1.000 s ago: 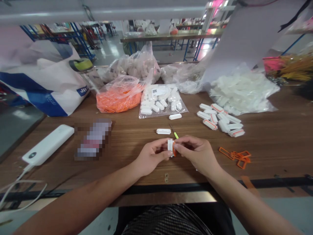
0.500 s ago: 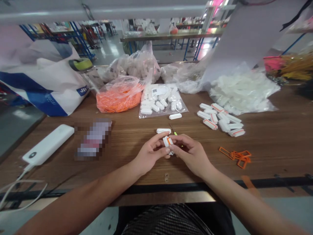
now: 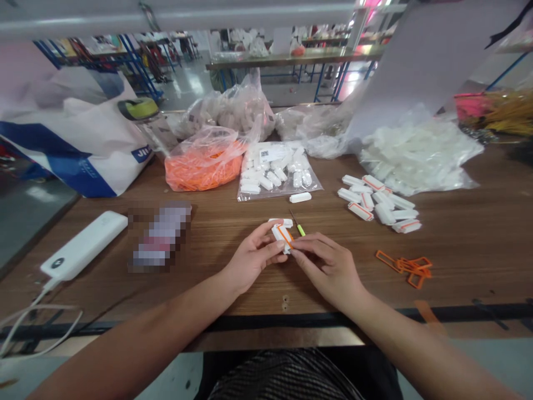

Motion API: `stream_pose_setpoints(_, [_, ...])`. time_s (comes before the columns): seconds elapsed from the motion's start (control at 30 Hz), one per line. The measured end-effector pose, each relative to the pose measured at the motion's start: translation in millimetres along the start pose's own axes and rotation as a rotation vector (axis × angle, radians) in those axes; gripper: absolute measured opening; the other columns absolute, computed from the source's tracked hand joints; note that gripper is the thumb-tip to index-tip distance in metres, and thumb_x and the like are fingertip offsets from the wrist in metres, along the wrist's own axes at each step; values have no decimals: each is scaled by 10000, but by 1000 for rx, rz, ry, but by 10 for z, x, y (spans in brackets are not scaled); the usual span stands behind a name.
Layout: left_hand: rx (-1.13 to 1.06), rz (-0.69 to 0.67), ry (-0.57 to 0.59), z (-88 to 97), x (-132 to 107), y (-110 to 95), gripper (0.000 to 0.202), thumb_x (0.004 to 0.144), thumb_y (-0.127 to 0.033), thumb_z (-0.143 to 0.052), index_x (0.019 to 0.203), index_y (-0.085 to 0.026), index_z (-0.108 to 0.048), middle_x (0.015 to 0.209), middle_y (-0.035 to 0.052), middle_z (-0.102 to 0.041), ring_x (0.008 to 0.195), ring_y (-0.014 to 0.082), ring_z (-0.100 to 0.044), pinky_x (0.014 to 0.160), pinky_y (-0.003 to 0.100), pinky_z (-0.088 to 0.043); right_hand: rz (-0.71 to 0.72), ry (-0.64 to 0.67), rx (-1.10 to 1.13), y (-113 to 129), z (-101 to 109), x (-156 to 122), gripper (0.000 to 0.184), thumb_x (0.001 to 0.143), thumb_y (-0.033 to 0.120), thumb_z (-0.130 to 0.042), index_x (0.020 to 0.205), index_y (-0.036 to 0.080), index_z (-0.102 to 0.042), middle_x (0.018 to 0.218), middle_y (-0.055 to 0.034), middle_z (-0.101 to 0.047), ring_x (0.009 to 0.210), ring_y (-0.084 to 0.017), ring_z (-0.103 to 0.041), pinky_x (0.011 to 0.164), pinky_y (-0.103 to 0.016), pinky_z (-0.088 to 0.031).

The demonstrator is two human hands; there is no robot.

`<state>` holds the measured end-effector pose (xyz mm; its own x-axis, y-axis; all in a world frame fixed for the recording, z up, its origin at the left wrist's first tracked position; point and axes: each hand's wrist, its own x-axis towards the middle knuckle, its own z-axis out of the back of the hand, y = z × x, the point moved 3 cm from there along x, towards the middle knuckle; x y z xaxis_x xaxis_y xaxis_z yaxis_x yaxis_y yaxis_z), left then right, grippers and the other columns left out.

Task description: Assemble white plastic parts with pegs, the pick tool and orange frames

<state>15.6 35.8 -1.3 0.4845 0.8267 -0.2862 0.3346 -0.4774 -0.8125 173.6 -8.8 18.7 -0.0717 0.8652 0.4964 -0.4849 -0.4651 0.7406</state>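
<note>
Between thumb and fingers, my left hand point(image 3: 255, 255) grips a small white plastic housing point(image 3: 280, 234). An orange rectangular gasket point(image 3: 286, 235) lies along the housing's face, and part of it stands off at the right edge. My right hand point(image 3: 327, 261) pinches the gasket at its near right end, thumb and forefinger closed. Just behind the fingers lies another white housing point(image 3: 285, 223), partly covered by the left hand. A thin screwdriver with a yellow-green handle point(image 3: 300, 229) rests to its right. One more white piece point(image 3: 300, 198) sits farther back.
To the right are a pile of white housings point(image 3: 383, 205), some with orange rims, and loose orange gaskets point(image 3: 410, 268). Behind stand bags of orange gaskets point(image 3: 204, 169), white parts point(image 3: 277, 171) and translucent parts point(image 3: 416, 150). A power bank point(image 3: 83, 244) and a blurred flat object point(image 3: 162, 236) lie left.
The housing has turned and tilted in my left hand, showing more of its long face. My right hand has drawn slightly right, and the gasket now stands off the edge.
</note>
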Motion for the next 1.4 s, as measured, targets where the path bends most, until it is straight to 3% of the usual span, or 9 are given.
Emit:
stream_pose_setpoints(0.43, [31,87,-93,-40,-21,-2,451,695,-306,-835,1106,-191,-689,909,33,-709,760,100,-645,671,182,-536,206,62,-206,48,-45,-42,152,913,168,-559,960,196,-701,946,-80,-751,838,-175,-718,720,-308,-595])
stream_pose_setpoints(0.9, [-24,145,-86,0,-15,2,384,749,-266,-797,1110,-183,-697,899,41,-714,728,102,-657,643,182,-544,166,147,-124,59,16,23,102,891,183,-555,919,203,-651,883,-61,-707,800,-163,-674,710,-304,-558])
stream_pose_setpoints(1.13, [13,120,-82,-36,-28,0,461,677,-298,-845,1095,-181,-690,885,30,-712,715,92,-642,626,174,-535,361,85,-325,141,26,-9,148,845,123,-579,932,187,-681,889,-76,-719,748,-173,-656,673,-318,-551])
stream_pose_setpoints(1.4, [89,4,-171,-83,-38,5,435,640,-309,-853,1012,-142,-703,768,18,-678,658,93,-604,560,173,-504,236,21,-224,136,7,-37,105,842,144,-579,872,203,-660,802,-52,-711,709,-167,-652,657,-316,-550])
